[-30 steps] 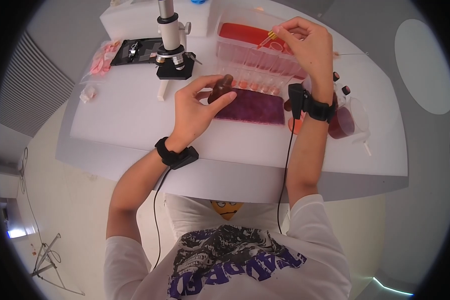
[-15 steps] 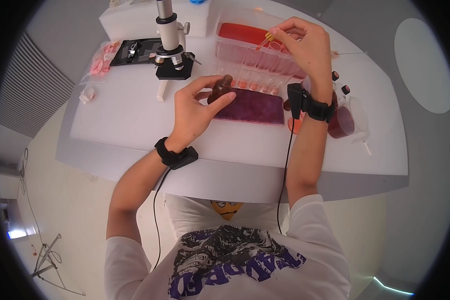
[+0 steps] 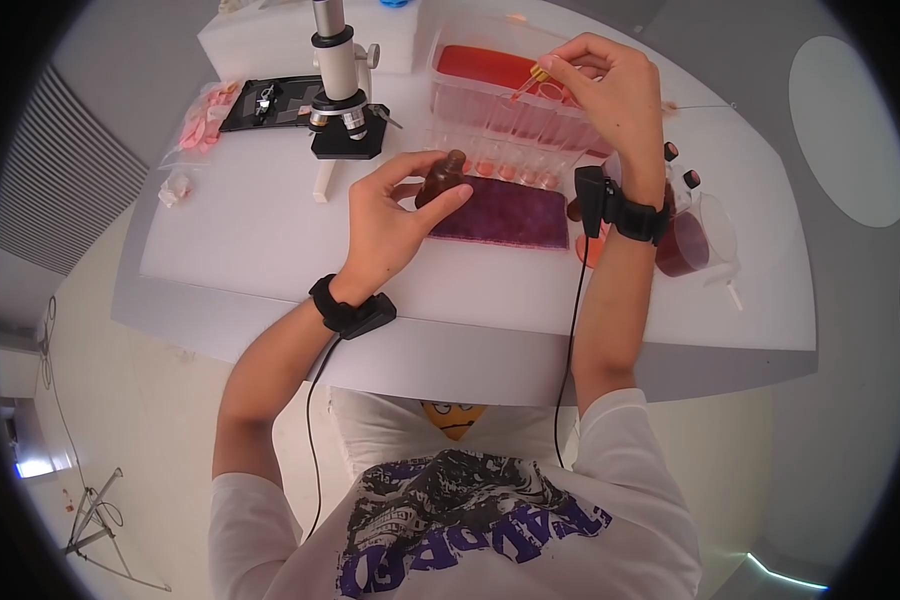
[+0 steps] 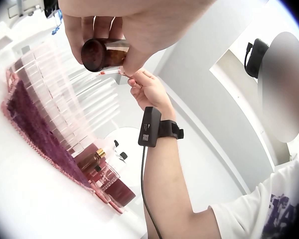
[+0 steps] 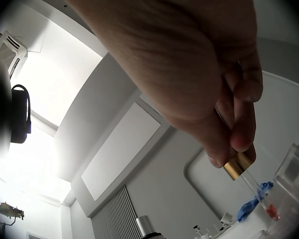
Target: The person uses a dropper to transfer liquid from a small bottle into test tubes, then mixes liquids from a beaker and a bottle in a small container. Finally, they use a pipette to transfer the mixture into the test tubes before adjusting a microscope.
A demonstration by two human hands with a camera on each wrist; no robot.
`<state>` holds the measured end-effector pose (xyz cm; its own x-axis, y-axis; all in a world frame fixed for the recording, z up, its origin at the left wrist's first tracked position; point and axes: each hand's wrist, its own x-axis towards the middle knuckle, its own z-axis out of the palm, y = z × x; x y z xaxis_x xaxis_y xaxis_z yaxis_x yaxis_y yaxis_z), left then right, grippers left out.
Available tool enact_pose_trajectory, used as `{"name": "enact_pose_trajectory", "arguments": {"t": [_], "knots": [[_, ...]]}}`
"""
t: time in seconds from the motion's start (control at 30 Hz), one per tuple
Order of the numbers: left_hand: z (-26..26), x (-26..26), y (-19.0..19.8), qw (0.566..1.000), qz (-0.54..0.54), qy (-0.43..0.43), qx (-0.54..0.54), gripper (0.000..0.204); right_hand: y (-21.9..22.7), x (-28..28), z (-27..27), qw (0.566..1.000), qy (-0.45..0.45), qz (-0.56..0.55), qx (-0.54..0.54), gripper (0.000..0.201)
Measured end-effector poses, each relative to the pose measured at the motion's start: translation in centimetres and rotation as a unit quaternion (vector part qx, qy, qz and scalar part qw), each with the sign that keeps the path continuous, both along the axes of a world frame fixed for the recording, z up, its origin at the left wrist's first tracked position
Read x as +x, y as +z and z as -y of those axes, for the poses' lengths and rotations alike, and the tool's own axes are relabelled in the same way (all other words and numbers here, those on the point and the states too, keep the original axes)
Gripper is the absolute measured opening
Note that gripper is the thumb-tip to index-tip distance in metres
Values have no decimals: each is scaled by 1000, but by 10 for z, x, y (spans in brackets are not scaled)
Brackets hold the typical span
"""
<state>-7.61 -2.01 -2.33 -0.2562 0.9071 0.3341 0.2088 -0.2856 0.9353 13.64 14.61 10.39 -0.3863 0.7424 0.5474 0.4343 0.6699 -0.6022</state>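
Observation:
In the head view my left hand holds a brown glass bottle, thumb on one side and fingers on the other, above the left end of a purple cloth. My right hand pinches a dropper by its gold collar over the clear tubes at the rack. Red liquid shows in the dropper's glass tip in the right wrist view. The bottle is seen base-on in the left wrist view. Whether the tip is inside a tube, I cannot tell.
A microscope stands left of the rack, beside a black tray. Behind the tubes is a clear box of red liquid. Small flasks line the cloth's far edge. A beaker of dark red liquid stands by my right forearm.
My right hand and the dropper have shifted slightly left since the earliest frame. The left hand keeps its hold on the bottle in the same place.

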Motion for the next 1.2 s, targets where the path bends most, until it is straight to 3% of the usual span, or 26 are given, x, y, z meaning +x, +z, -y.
{"name": "enact_pose_trajectory", "arguments": {"t": [0.47,1.2], "knots": [[1,0,0,1000,-6,1,4,46,-2,0,-2,1000,-12,26,8,27],[1,1,1,1000,-7,-1,7,47,-1,-1,0,1000,-19,9,20,20]]}}
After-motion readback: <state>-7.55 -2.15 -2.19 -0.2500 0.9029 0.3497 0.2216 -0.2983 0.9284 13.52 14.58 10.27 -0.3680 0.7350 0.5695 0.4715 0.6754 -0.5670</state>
